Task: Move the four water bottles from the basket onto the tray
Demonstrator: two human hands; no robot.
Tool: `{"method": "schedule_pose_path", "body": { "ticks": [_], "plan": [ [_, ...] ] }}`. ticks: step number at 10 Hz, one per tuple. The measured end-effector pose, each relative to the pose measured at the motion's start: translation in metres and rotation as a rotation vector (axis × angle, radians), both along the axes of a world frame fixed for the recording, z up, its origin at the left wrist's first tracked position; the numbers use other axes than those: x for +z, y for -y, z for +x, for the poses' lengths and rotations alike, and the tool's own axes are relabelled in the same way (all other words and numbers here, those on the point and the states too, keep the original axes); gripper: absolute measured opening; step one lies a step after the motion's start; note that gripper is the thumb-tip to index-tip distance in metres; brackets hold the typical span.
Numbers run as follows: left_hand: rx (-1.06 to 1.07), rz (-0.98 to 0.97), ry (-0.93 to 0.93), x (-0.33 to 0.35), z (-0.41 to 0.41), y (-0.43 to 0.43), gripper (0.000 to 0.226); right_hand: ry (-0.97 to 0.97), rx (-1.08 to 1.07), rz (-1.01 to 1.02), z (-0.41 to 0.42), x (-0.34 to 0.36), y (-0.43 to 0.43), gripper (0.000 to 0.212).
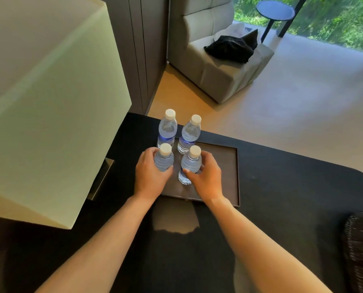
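Observation:
Several clear water bottles with white caps stand upright on a dark brown rectangular tray [223, 163] on the black table. Two are at the tray's far side: the far left bottle [167, 129] and the far right bottle [190, 134]. My left hand [150, 172] is wrapped around the near left bottle [164, 158]. My right hand [206, 173] grips the near right bottle [190, 163]. Both near bottles are upright on the tray's left half. The dark woven basket [360, 248] shows at the right edge of the view.
A large cream lampshade [45, 98] fills the left, its metal base [101, 178] beside the tray. The black table [282, 197] has a rounded far right corner. Beyond it are a grey armchair [220, 66] with black cloth and a small round side table [275, 9].

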State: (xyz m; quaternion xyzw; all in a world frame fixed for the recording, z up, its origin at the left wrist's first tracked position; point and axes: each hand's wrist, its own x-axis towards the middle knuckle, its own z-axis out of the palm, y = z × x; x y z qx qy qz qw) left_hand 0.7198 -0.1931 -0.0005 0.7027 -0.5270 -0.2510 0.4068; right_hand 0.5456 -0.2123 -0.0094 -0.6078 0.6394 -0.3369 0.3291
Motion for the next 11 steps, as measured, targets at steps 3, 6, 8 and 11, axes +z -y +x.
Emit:
{"method": "schedule_pose_path", "body": {
  "ticks": [3, 6, 8, 11],
  "plan": [
    [-0.002, -0.007, 0.005, -0.005, 0.006, 0.024, 0.058, 0.011, -0.024, -0.003, 0.011, -0.005, 0.024, 0.065],
    [-0.009, -0.021, -0.001, -0.008, 0.007, 0.036, 0.059, 0.006, -0.032, -0.023, 0.018, -0.006, 0.036, 0.066],
    [-0.021, -0.032, -0.004, -0.005, 0.007, 0.04, 0.06, -0.005, -0.044, -0.034, 0.024, -0.002, 0.037, 0.064],
    [0.0, 0.061, 0.013, -0.004, 0.002, 0.037, 0.085, -0.016, -0.015, -0.013, 0.025, 0.011, 0.032, 0.074]
  ]
}}
